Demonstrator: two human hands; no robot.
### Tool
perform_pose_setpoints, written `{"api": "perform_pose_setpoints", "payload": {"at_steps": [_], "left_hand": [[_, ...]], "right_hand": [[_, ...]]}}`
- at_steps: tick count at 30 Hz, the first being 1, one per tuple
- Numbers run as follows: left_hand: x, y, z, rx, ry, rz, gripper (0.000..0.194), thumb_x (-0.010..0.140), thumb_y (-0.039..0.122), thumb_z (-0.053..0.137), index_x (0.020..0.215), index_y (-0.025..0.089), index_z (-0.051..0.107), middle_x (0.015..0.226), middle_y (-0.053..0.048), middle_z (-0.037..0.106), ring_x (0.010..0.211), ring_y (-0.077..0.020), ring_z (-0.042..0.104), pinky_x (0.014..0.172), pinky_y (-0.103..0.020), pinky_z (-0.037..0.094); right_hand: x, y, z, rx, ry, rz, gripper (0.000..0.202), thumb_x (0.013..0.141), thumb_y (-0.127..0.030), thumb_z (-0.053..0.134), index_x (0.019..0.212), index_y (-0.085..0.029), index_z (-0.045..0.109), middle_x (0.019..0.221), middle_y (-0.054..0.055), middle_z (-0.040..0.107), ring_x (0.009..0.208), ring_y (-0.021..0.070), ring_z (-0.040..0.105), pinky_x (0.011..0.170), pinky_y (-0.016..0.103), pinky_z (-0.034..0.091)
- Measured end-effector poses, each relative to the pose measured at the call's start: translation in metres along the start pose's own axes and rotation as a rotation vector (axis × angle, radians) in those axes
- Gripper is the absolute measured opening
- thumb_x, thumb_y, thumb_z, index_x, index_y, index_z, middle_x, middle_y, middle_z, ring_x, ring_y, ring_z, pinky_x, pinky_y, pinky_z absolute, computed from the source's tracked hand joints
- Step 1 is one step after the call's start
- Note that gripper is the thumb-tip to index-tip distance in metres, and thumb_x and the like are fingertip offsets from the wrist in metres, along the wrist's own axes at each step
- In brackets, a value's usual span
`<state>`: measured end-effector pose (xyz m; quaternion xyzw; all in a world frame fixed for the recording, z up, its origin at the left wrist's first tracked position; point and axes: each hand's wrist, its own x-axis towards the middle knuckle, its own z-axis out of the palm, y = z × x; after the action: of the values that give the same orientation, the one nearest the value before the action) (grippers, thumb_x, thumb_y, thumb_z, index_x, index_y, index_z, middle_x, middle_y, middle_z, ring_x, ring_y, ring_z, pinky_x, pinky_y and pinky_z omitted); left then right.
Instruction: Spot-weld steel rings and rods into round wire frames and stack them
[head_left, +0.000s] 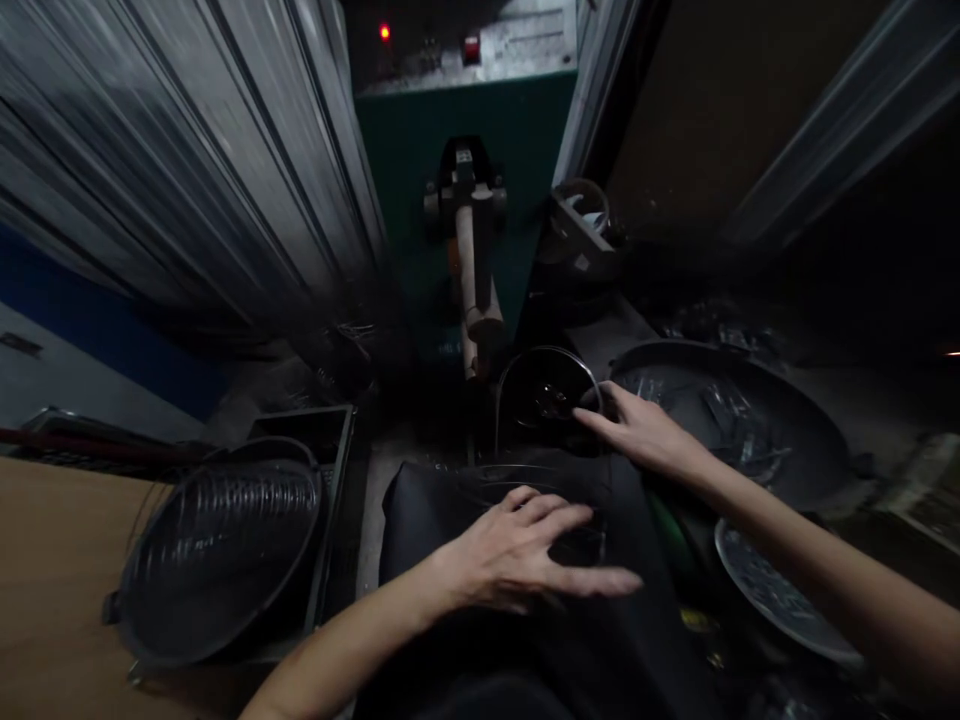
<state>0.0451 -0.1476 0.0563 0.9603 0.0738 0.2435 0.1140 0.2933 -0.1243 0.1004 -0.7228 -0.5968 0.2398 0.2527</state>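
Observation:
My left hand [517, 550] is over the dark cloth [427, 510] on my lap, its fingers and thumb spread apart. Beside its fingertips lies a thin wire piece [517, 468], partly hidden by the hand. Further forward, my right hand [641, 425] pinches the right side of a thin bent wire loop [544, 350], with its thumb and fingers closed. That loop arches upright just below the rod-like arm [480, 270] of a green machine [397, 180]. Dim light makes the lower ends of the wire hard to follow.
To the left, a round black basin [217, 610] holds a row of bent wire pieces [255, 495]. A wide dark basin [810, 430] with shiny pieces is at right, near a smaller tray [787, 590] of small parts. Corrugated metal sheeting [187, 130] flanks the machine; a red light [385, 32] glows on it.

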Motion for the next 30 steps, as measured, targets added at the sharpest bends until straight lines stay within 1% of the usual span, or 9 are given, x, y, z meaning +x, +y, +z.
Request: {"api": "perform_pose_setpoints", "payload": {"at_steps": [2, 5, 9, 12, 15, 19, 23, 27, 30], "left_hand": [[-0.005, -0.001, -0.017, -0.146, 0.233, -0.122, 0.068, 0.075, 0.045, 0.065, 0.136, 0.039, 0.035, 0.135, -0.009, 0.047, 0.118, -0.0292, 0.048, 0.097, -0.045, 0.037], [-0.018, -0.029, -0.038, -0.352, 0.583, -0.583, 0.089, 0.069, 0.05, 0.07, 0.142, 0.029, 0.025, 0.136, -0.012, 0.044, 0.12, -0.0276, 0.047, 0.101, -0.044, 0.035], [-0.018, -0.032, -0.043, -0.94, 0.483, -0.805, 0.06, 0.084, 0.048, 0.054, 0.134, 0.018, 0.039, 0.097, -0.009, 0.065, 0.066, -0.0125, 0.061, 0.065, -0.027, 0.049], [0.001, 0.001, -0.025, -1.278, 0.406, -0.908, 0.045, 0.091, 0.046, 0.041, 0.121, 0.014, 0.05, 0.058, 0.002, 0.057, 0.032, -0.0024, 0.034, 0.036, -0.016, 0.026], [0.026, 0.021, 0.002, -1.414, 0.402, -0.945, 0.044, 0.089, 0.05, 0.045, 0.112, 0.013, 0.053, 0.052, 0.005, 0.052, 0.03, -0.0011, 0.028, 0.034, -0.015, 0.021], [0.037, 0.014, 0.02, -1.475, 0.537, -0.997, 0.044, 0.086, 0.053, 0.049, 0.109, 0.016, 0.051, 0.05, 0.008, 0.049, 0.029, -0.0006, 0.024, 0.036, -0.015, 0.027], [0.019, 0.004, 0.017, -1.434, 0.553, -1.056, 0.046, 0.086, 0.053, 0.048, 0.114, 0.017, 0.048, 0.054, 0.006, 0.052, 0.034, -0.0029, 0.035, 0.038, -0.015, 0.028], [-0.002, 0.001, 0.011, -1.194, 0.63, -1.089, 0.045, 0.089, 0.049, 0.046, 0.12, 0.016, 0.047, 0.065, 0.002, 0.059, 0.051, -0.0075, 0.053, 0.053, -0.019, 0.043], [-0.004, -0.001, 0.01, -1.15, 0.549, -1.068, 0.047, 0.09, 0.05, 0.041, 0.121, 0.014, 0.05, 0.071, -0.002, 0.063, 0.062, -0.01, 0.058, 0.061, -0.022, 0.045]], "right_hand": [[-0.025, 0.006, -0.018, -0.064, -0.006, -0.113, 0.022, 0.077, -0.044, 0.056, 0.085, -0.024, 0.055, 0.069, 0.003, 0.062, 0.065, 0.023, 0.06, 0.06, 0.031, 0.042], [-0.038, 0.012, -0.024, -0.024, -0.038, -0.248, 0.022, 0.081, -0.042, 0.049, 0.092, -0.024, 0.055, 0.071, 0.004, 0.062, 0.065, 0.0235, 0.06, 0.062, 0.032, 0.042], [0.0, 0.021, 0.017, 0.133, -0.079, -0.3, 0.022, 0.086, -0.038, 0.045, 0.096, -0.024, 0.058, 0.076, 0.003, 0.064, 0.068, 0.0204, 0.06, 0.067, 0.031, 0.045], [0.043, 0.022, 0.061, 0.205, -0.179, -0.271, 0.021, 0.086, -0.033, 0.048, 0.094, -0.022, 0.063, 0.089, 0.004, 0.068, 0.084, 0.0208, 0.062, 0.08, 0.033, 0.046], [0.071, 0.011, 0.094, 0.229, -0.314, -0.275, 0.023, 0.085, -0.032, 0.052, 0.096, -0.019, 0.067, 0.102, 0.005, 0.068, 0.095, 0.0213, 0.062, 0.088, 0.034, 0.044], [0.086, -0.012, 0.118, 0.088, -0.394, -0.39, 0.029, 0.082, -0.036, 0.061, 0.106, -0.022, 0.068, 0.106, 0.006, 0.066, 0.098, 0.0212, 0.061, 0.087, 0.03, 0.044], [0.093, -0.019, 0.135, -0.083, -0.366, -0.462, 0.021, 0.083, -0.03, 0.062, 0.1, -0.02, 0.068, 0.104, 0.008, 0.065, 0.096, 0.0206, 0.06, 0.084, 0.026, 0.043], [0.075, -0.007, 0.141, -0.047, -0.37, -0.483, 0.017, 0.088, -0.026, 0.052, 0.099, -0.021, 0.064, 0.082, 0.004, 0.066, 0.073, 0.0174, 0.06, 0.067, 0.024, 0.039], [0.054, 0.002, 0.134, 0.132, -0.326, -0.389, 0.007, 0.083, -0.024, 0.058, 0.084, -0.022, 0.064, 0.072, 0.002, 0.063, 0.066, 0.0158, 0.056, 0.063, 0.024, 0.036]]}}
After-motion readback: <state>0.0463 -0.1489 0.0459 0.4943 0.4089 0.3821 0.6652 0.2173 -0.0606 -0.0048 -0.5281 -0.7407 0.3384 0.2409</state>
